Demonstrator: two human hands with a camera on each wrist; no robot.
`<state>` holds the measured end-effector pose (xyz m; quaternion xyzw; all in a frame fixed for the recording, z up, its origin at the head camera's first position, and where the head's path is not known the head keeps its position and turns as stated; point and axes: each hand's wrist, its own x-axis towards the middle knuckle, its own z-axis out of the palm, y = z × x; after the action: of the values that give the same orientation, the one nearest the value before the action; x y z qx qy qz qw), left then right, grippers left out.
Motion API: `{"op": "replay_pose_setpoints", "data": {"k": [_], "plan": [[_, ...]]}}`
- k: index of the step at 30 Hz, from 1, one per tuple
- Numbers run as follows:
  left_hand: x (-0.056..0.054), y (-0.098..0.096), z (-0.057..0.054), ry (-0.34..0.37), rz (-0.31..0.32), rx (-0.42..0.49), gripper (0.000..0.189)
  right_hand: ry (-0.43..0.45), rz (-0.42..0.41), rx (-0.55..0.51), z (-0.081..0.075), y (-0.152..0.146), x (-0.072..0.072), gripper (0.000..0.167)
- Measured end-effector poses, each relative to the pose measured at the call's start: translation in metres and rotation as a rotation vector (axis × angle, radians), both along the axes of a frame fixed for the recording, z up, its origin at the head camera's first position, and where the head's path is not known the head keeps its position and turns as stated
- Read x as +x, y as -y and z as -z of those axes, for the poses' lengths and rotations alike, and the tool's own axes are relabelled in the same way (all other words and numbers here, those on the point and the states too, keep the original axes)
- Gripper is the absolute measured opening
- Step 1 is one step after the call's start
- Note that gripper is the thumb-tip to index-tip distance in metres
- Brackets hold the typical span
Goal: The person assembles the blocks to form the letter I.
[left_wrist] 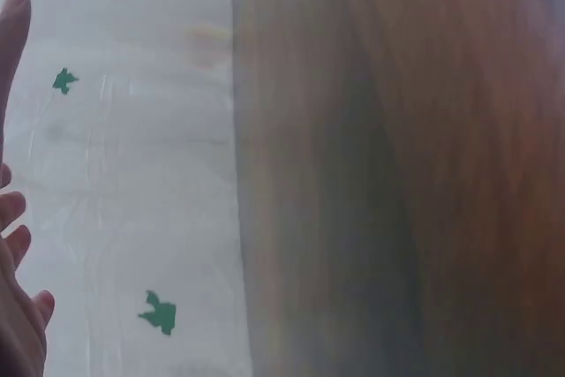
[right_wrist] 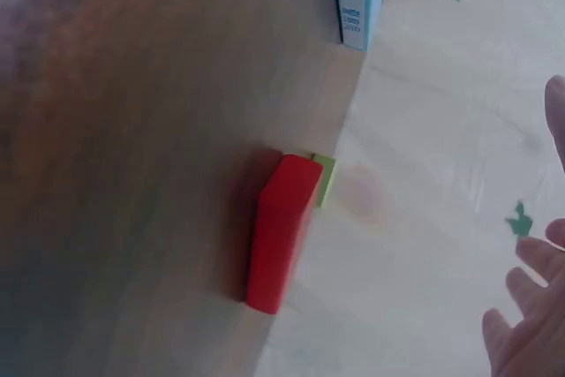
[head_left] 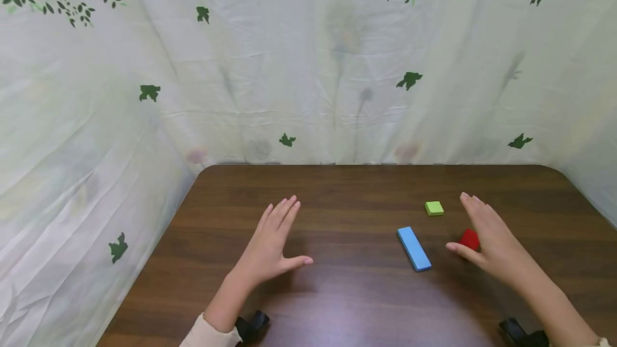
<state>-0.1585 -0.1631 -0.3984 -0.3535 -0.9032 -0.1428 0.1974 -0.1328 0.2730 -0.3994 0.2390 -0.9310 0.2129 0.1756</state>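
Both hands hover over a brown wooden table [head_left: 347, 304] with fingers extended and thumbs apart. The left hand [head_left: 271, 248] is over the left half and holds nothing. My right hand [head_left: 496, 242] is above a red block [head_left: 469, 239], partly covering it in the head view; no contact shows. In the right wrist view that red block [right_wrist: 284, 231] appears long, with an angled end. Left of the right hand lies a long flat blue block [head_left: 414, 249], slanted on the table. A small light-green block [head_left: 434, 208] lies farther back.
A pale curtain [head_left: 308, 79] printed with leaves hangs behind the table and along its sides. Dark straps with devices [head_left: 251, 325] are worn at both wrists. In the right wrist view the blue block [right_wrist: 353, 11] shows small print on its end.
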Motion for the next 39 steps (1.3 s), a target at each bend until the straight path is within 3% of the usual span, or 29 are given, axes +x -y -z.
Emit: {"op": "replay_pose_setpoints", "data": {"k": [5, 12, 23, 34, 39], "plan": [[0.004, -0.012, 0.006, 0.001, 0.037, 0.077, 0.102, 0.033, 0.029, -0.079, 0.004, -0.004, 0.006, 0.099], [0.009, -0.028, 0.015, 0.068, 0.050, 0.142, 0.101, 0.106, 0.087, -0.205, 0.009, -0.009, 0.015, 0.094], [0.011, -0.050, 0.024, 0.162, 0.074, 0.230, 0.098, 0.126, 0.154, -0.252, 0.018, -0.019, 0.019, 0.087], [0.015, -0.070, 0.037, 0.295, 0.086, 0.229, 0.096, 0.134, 0.187, -0.281, 0.032, -0.025, 0.017, 0.083], [0.017, -0.078, 0.041, 0.314, 0.104, 0.220, 0.096, 0.167, 0.201, -0.288, 0.039, -0.027, 0.017, 0.082]]}}
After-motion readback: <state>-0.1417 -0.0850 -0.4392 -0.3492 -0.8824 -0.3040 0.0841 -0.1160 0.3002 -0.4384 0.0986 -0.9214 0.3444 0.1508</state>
